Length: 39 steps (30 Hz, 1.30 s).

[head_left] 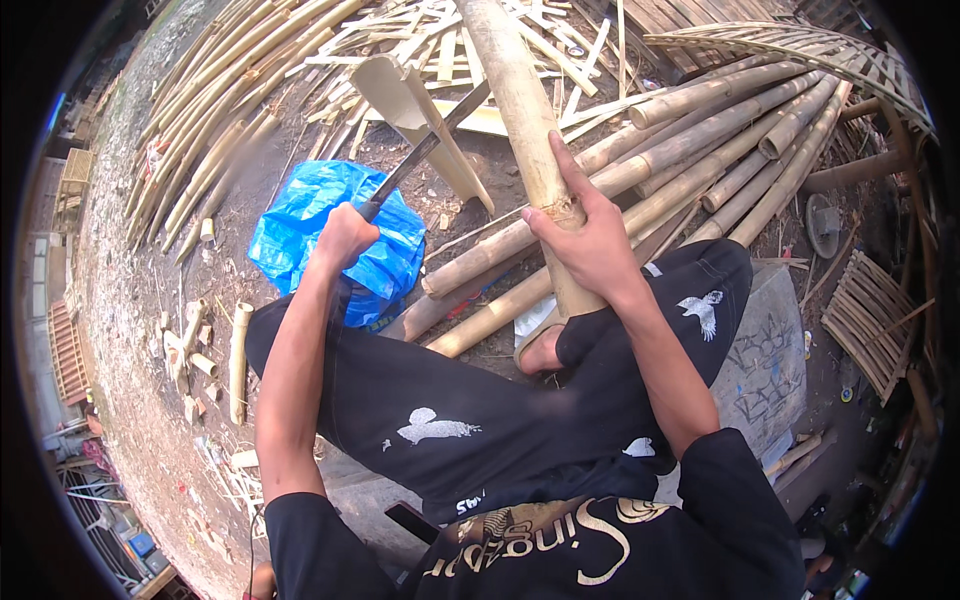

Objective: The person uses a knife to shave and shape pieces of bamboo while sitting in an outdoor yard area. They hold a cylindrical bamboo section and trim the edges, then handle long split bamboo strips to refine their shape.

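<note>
My left hand (347,238) is closed round the handle of a long machete (432,138), its dark blade slanting up and to the right toward a thick bamboo pole (515,105). My right hand (585,235) grips that pole near its lower end, thumb on the left side and index finger lying along it. The pole leans up and away from beside my foot (543,352), its lower end close to my right knee. Beyond the blade stands a broad pale split bamboo piece (395,92), partly crossed by the machete. Whether the blade touches the pole I cannot tell.
A crumpled blue plastic sheet (310,225) lies below my left hand. Several bamboo poles (700,150) are stacked to the right, more (205,115) at the far left. Split strips (440,50) litter the far ground. Short bamboo offcuts (241,360) lie left of my knee.
</note>
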{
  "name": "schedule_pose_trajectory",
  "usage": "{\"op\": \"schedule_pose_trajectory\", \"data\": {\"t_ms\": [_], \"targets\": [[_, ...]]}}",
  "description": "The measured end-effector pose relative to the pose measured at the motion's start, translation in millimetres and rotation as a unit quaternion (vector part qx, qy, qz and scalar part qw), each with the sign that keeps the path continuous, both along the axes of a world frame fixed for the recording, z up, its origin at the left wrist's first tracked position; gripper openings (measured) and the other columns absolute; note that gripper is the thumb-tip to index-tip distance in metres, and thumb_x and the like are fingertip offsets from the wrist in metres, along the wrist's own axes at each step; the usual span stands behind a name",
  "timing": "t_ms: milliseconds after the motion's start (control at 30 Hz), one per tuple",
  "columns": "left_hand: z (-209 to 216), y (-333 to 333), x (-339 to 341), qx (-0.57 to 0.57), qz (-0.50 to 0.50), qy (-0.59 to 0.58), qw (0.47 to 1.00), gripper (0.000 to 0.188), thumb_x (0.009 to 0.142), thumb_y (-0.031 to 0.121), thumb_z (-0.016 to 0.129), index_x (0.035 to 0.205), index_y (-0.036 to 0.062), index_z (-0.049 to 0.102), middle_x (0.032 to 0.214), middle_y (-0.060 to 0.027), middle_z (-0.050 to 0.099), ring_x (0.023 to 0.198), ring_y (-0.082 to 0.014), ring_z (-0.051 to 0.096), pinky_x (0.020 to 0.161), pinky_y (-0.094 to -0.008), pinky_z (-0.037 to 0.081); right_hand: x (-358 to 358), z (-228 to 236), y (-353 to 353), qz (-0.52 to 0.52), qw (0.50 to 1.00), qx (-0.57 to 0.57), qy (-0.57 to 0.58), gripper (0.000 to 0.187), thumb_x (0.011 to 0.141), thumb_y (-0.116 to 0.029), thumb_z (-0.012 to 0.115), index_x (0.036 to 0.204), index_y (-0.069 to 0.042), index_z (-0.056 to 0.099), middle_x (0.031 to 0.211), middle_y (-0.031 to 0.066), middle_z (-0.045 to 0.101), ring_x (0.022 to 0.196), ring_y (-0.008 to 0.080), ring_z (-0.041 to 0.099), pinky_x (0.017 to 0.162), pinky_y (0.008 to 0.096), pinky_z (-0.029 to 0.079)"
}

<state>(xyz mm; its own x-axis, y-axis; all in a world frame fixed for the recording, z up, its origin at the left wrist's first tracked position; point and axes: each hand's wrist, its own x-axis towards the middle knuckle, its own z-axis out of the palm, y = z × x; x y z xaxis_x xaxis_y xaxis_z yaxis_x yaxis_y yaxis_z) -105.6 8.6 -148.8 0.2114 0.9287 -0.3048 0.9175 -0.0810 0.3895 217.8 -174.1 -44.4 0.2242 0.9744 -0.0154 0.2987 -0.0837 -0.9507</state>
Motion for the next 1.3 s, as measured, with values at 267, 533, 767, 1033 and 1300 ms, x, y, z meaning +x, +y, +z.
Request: {"op": "schedule_pose_trajectory", "data": {"t_ms": [267, 533, 767, 1033, 1300], "targets": [[22, -4, 14, -0.07, 0.019, -0.025, 0.997, 0.044, 0.077, 0.03, 0.074, 0.078, -0.0133, 0.067, 0.073, -0.0334, 0.067, 0.07, -0.0436, 0.073, 0.063, -0.048, 0.055, -24, -75, 8, -0.009, 0.952, -0.095, -0.292, 0.084, 0.089, -0.03, 0.07, 0.157, -0.051, 0.028, 0.104, 0.0259, 0.066, 0.094, 0.0491, 0.069, 0.083, 0.0524, 0.058], [14, -4, 13, -0.007, 0.013, 0.006, 1.0, 0.047, 0.076, 0.036, 0.072, 0.084, -0.0102, 0.072, 0.08, -0.0332, 0.07, 0.082, -0.0444, 0.073, 0.073, -0.0493, 0.058, -18, -87, 5, 0.02, 0.971, -0.053, -0.234, 0.1, 0.081, -0.026, 0.076, 0.161, -0.045, 0.02, 0.108, 0.0295, 0.062, 0.094, 0.0501, 0.067, 0.087, 0.053, 0.055], [22, -15, 37, 0.057, 0.077, -0.036, 0.995, 0.041, 0.077, 0.038, 0.072, 0.091, 0.0003, 0.077, 0.085, -0.0247, 0.074, 0.087, -0.0398, 0.074, 0.077, -0.0478, 0.058, 1, -90, -9, 0.063, 0.995, 0.051, -0.054, 0.116, 0.073, -0.004, 0.075, 0.167, -0.016, 0.008, 0.152, 0.0277, 0.045, 0.136, 0.0341, 0.052, 0.11, 0.04, 0.044], [36, -12, 54, 0.086, 0.076, -0.058, 0.992, 0.038, 0.077, 0.042, 0.074, 0.095, 0.0098, 0.08, 0.084, -0.0197, 0.075, 0.083, -0.0357, 0.075, 0.079, -0.0467, 0.057, -1, -60, -25, 0.033, 0.985, 0.035, 0.165, 0.106, 0.08, -0.002, 0.077, 0.165, -0.008, 0.013, 0.151, 0.0158, 0.047, 0.126, 0.0199, 0.053, 0.103, 0.0318, 0.048], [33, -5, 86, 0.106, 0.006, -0.025, 0.994, 0.035, 0.077, 0.037, 0.07, 0.1, 0.0137, 0.081, 0.093, -0.0217, 0.075, 0.092, -0.038, 0.074, 0.086, -0.047, 0.058, 16, -18, -38, -0.014, 0.98, 0.047, 0.193, 0.101, 0.081, 0.001, 0.074, 0.165, -0.007, 0.018, 0.149, 0.0151, 0.049, 0.122, 0.0179, 0.056, 0.101, 0.0294, 0.049]]}}
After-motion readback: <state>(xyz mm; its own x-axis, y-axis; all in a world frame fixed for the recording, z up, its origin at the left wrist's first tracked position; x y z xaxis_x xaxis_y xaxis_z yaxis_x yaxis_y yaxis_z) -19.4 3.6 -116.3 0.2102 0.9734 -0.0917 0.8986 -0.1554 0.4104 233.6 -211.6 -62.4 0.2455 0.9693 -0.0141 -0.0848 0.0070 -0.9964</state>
